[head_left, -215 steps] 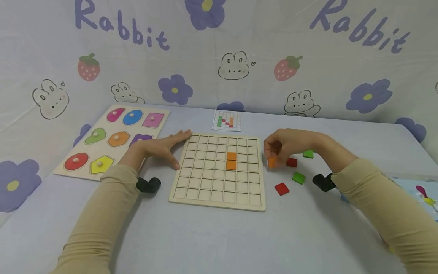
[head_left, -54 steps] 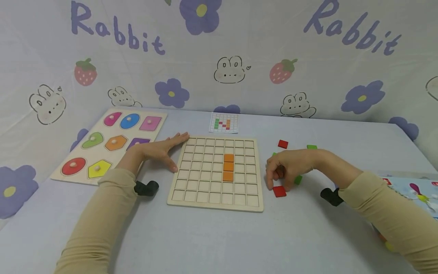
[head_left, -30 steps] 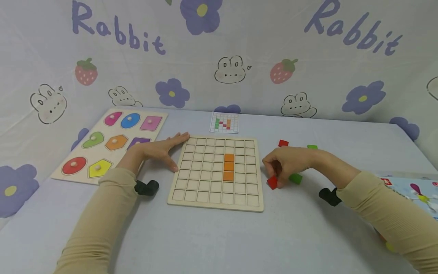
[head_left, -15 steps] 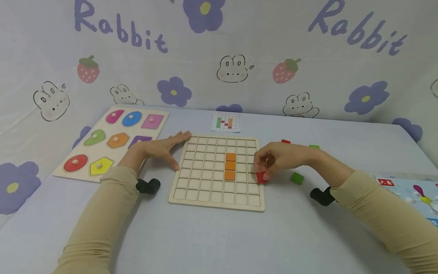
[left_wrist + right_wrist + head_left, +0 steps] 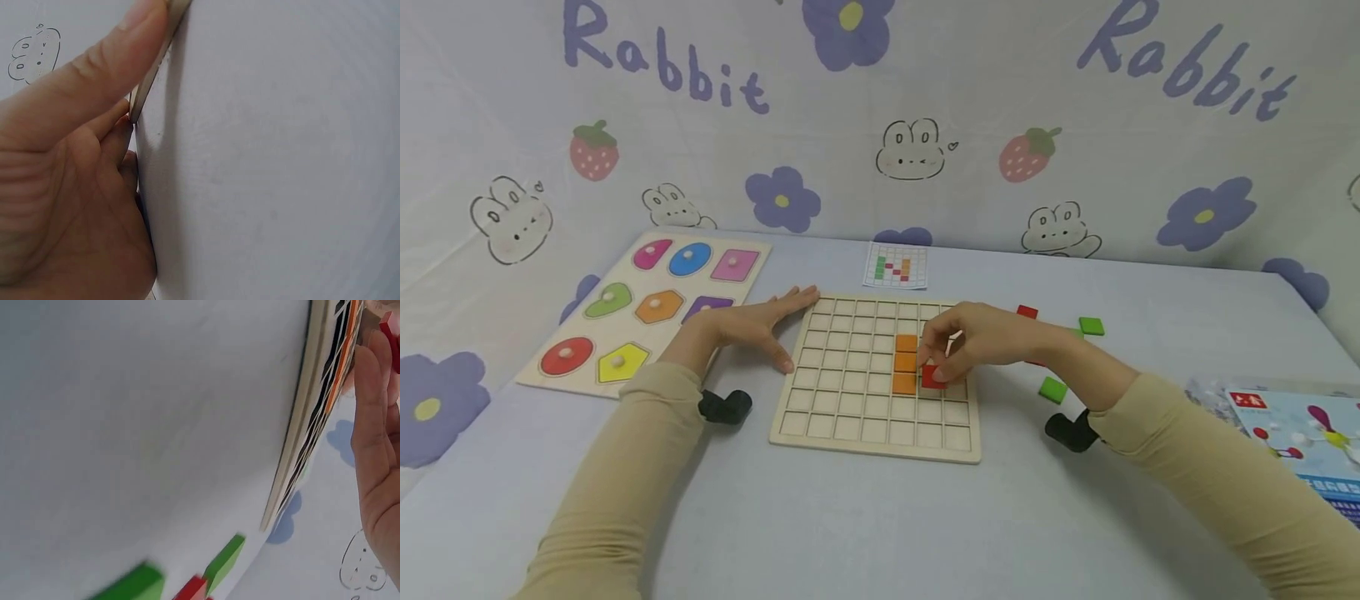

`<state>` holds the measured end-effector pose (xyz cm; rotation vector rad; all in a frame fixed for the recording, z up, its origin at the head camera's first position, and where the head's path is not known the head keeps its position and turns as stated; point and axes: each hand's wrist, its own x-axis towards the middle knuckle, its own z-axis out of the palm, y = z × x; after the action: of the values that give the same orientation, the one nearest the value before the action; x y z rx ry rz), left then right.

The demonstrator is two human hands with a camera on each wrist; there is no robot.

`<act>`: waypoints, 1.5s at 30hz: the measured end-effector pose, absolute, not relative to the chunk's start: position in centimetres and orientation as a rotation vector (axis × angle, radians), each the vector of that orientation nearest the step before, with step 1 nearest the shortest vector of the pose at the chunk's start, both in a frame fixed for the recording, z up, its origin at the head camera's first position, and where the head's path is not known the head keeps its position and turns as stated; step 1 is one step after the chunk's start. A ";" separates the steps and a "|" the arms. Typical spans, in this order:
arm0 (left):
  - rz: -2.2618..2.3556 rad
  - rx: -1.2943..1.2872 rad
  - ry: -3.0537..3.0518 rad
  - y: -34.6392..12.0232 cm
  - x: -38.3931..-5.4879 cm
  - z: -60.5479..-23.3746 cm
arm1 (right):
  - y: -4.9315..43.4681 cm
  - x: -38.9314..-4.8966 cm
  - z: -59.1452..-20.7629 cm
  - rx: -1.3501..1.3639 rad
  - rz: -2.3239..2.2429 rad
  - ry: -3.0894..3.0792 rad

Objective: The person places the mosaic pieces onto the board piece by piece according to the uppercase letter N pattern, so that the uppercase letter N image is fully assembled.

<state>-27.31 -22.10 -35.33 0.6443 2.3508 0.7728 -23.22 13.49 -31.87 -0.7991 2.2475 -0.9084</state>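
Note:
A wooden grid board (image 5: 835, 408) lies on the table. Three orange tiles (image 5: 906, 363) fill a vertical row of its cells. My right hand (image 5: 981, 333) pinches a red square tile (image 5: 933, 377) between thumb and fingers, over the cells just right of the lower orange tiles. In the right wrist view the red tile (image 5: 392, 339) shows at the fingertips. Whether it touches the board I cannot tell. My left hand (image 5: 747, 327) spreads along the board's left edge, thumb and fingertips touching it. The left wrist view shows the thumb against the board's edge (image 5: 147, 87).
Right of the board lie a red tile (image 5: 1027, 312), a green tile (image 5: 1092, 326) and another green tile (image 5: 1053, 390), others partly hidden. A pattern card (image 5: 896, 267) lies behind the board. A shape puzzle (image 5: 658, 258) stands left, a blue picture box (image 5: 1300, 433) right.
A third orange tile now sits in the column. My right hand has picked up a red tile from the table and carried it left over the board. The left hand stays put.

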 end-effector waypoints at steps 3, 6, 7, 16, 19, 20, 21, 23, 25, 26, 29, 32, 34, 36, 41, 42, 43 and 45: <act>0.778 0.644 2.351 -22.1 -27.3 -35.3 | 12.7 -23.2 -31.9 -0.821 -0.908 2.255; 0.783 0.640 2.350 -22.1 -27.3 -35.3 | 12.0 -23.0 -32.0 -0.834 -0.915 2.239; 0.785 0.639 2.350 -22.1 -27.3 -35.3 | 11.7 -23.0 -32.0 -0.830 -0.924 2.227; 0.778 0.632 2.355 -22.3 -27.3 -35.4 | 10.2 -22.4 -32.1 -0.804 -0.927 2.166; 0.778 0.636 2.355 -22.2 -27.3 -35.4 | 9.9 -22.2 -32.0 -0.818 -0.906 2.168; 0.778 0.637 2.355 -22.2 -27.4 -35.4 | 9.9 -22.1 -32.0 -0.826 -0.902 2.167; 0.778 0.638 2.356 -22.2 -27.4 -35.5 | 9.9 -22.1 -32.0 -0.835 -0.894 2.169; 0.779 0.641 2.357 -22.2 -27.4 -35.5 | 9.8 -22.0 -32.0 -0.855 -0.877 2.181; 0.780 0.642 2.357 -22.2 -27.4 -35.5 | 9.8 -21.9 -32.0 -0.871 -0.853 2.207; 0.782 0.641 2.356 -22.2 -27.4 -35.5 | 9.8 -21.9 -32.1 -0.876 -0.841 2.222; 0.789 0.646 2.352 -22.2 -27.4 -35.5 | 9.7 -21.8 -32.2 -0.897 -0.813 2.256; 0.796 0.653 2.344 -22.2 -27.4 -35.5 | 9.7 -21.7 -32.3 -0.915 -0.802 2.268; 0.797 0.657 2.340 -22.2 -27.4 -35.5 | 9.7 -21.6 -32.3 -0.926 -0.802 2.272; 0.795 0.659 2.340 -22.2 -27.4 -35.5 | 9.7 -21.6 -32.2 -0.934 -0.805 2.275; 0.789 0.666 2.345 -22.2 -27.3 -35.4 | 9.7 -21.5 -32.3 -0.959 -0.803 2.292; 0.790 0.666 2.344 -22.2 -27.4 -35.4 | 9.7 -21.6 -32.3 -0.963 -0.800 2.298; 0.792 0.665 2.343 -22.2 -27.4 -35.4 | 9.7 -21.6 -32.4 -0.965 -0.796 2.303; 0.793 0.663 2.343 -22.1 -27.4 -35.4 | 9.7 -21.6 -32.5 -0.967 -0.786 2.314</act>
<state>-27.38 -22.13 -35.43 0.6625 2.3426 0.7931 -21.64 9.69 -32.46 -0.9673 2.3135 -0.7855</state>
